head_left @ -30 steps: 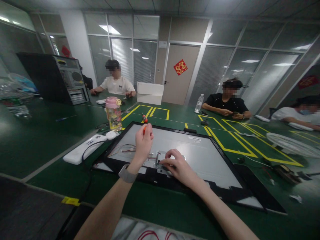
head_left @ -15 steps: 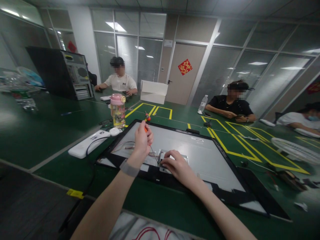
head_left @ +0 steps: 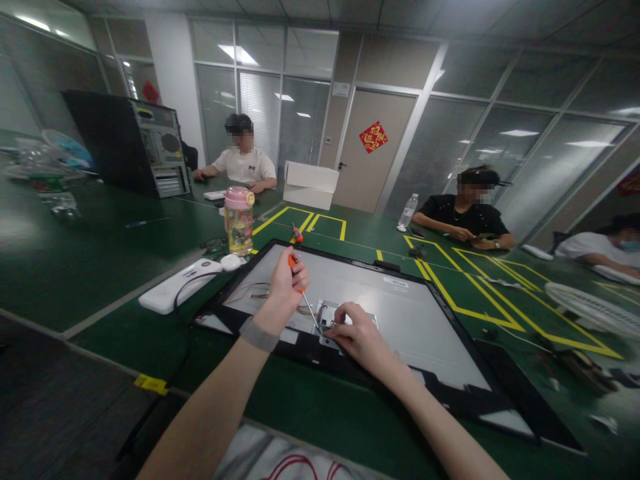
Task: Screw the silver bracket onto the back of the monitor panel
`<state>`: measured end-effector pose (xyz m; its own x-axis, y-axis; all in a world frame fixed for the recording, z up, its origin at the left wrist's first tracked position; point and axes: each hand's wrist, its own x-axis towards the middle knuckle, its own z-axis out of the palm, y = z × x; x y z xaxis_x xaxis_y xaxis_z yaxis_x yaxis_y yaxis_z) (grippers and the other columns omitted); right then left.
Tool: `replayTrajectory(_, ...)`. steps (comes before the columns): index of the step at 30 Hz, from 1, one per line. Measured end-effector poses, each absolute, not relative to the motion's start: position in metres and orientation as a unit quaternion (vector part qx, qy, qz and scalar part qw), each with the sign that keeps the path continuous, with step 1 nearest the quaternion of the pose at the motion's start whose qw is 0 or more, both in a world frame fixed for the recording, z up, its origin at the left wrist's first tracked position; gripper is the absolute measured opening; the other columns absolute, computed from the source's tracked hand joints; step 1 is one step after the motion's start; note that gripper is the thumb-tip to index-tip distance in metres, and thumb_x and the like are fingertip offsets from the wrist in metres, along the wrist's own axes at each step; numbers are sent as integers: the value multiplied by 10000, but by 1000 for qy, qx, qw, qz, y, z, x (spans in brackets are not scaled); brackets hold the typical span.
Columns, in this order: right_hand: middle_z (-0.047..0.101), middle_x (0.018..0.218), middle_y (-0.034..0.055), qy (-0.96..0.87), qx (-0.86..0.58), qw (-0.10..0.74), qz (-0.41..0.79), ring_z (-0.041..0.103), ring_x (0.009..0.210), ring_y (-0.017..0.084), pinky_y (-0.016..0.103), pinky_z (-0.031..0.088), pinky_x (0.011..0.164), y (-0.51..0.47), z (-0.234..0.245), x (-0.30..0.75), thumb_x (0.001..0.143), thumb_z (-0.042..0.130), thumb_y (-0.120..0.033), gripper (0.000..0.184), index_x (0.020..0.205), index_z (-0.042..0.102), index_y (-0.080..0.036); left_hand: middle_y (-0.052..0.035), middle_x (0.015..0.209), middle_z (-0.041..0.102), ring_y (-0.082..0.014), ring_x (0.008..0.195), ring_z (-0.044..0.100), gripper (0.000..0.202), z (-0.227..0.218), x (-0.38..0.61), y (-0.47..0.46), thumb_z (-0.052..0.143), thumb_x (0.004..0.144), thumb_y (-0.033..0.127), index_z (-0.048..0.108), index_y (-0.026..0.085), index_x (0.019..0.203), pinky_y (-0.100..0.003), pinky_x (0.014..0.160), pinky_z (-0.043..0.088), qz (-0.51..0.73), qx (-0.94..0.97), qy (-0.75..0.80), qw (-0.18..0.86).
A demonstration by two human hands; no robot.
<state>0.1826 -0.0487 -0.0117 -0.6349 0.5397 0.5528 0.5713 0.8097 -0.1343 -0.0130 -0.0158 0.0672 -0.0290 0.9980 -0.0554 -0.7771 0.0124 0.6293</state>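
My left hand [head_left: 290, 283] is wrapped round the orange handle of a screwdriver [head_left: 311, 307], its shaft slanting down to the right. The tip meets the left edge of a small metal bracket [head_left: 327, 310] on the panel. Beside that tip, the fingers of my right hand [head_left: 356, 331] are pinched together at the bracket; whatever lies between them is too small to make out. Underneath is a large flat display panel [head_left: 415, 320] with a silvery back and black frame, lying on the green table. Thin wires [head_left: 260, 288] run across it left of the bracket.
Left of the panel lie a white power bank [head_left: 175, 287] with a black cable and a pink-lidded bottle [head_left: 239, 223]. A computer case [head_left: 125, 143] stands at the far left. Behind the panel are a white box [head_left: 310, 185] and a water bottle [head_left: 407, 212]. Several people sit across the table.
My left hand has sunk slightly, and the screwdriver's shaft shows more clearly. The fingers of my right hand have drawn into a tighter pinch near the tip. The view has shifted slightly.
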Motion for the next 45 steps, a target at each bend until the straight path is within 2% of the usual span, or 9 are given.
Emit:
replayTrajectory(8, 600, 892, 77, -908, -303, 281, -72, 539, 823, 202, 323, 434, 704, -52, -4, 185, 850, 673, -140, 121, 797, 749, -218, 135, 460, 238, -16, 308, 169, 328, 71, -13, -17, 599, 829, 360, 363, 207, 660, -159, 321, 97, 672, 167, 254, 675)
replayTrajectory(18, 605, 917, 85, -914, -299, 271, -46, 539, 854, 211, 348, 466, 735, -54, 0, 189, 849, 662, -118, 136, 770, 738, -198, 134, 459, 242, -18, 306, 172, 329, 70, -14, -16, 589, 831, 373, 357, 210, 666, -161, 319, 104, 669, 182, 262, 671)
replayTrajectory(27, 600, 872, 84, -911, -318, 249, -81, 532, 828, 206, 329, 429, 718, -59, 3, 184, 887, 618, -142, 136, 815, 726, -182, 129, 458, 264, -17, 317, 186, 375, 68, 15, -29, 586, 829, 469, 350, 216, 683, -154, 341, 92, 733, 317, 288, 529)
replayTrajectory(31, 597, 899, 71, -903, -342, 256, -38, 545, 844, 203, 323, 442, 735, -56, -1, 184, 837, 664, -103, 112, 821, 724, -196, 122, 455, 283, -21, 321, 204, 384, 61, 29, -35, 576, 829, 483, 352, 214, 672, -149, 340, 113, 726, 370, 270, 513)
replayTrajectory(38, 602, 930, 57, -887, -368, 277, 34, 582, 865, 207, 331, 472, 771, -54, 1, 183, 751, 699, -19, 175, 784, 680, -191, 123, 458, 280, -17, 321, 193, 387, 56, 36, -37, 567, 825, 495, 353, 213, 667, -141, 342, 124, 721, 374, 259, 523)
replayTrajectory(45, 603, 923, 54, -876, -388, 278, 71, 583, 864, 209, 329, 474, 777, -55, 3, 182, 728, 700, -4, 197, 771, 634, -184, 125, 461, 279, -18, 326, 197, 384, 55, 41, -40, 577, 817, 493, 358, 213, 673, -139, 345, 137, 712, 375, 262, 532)
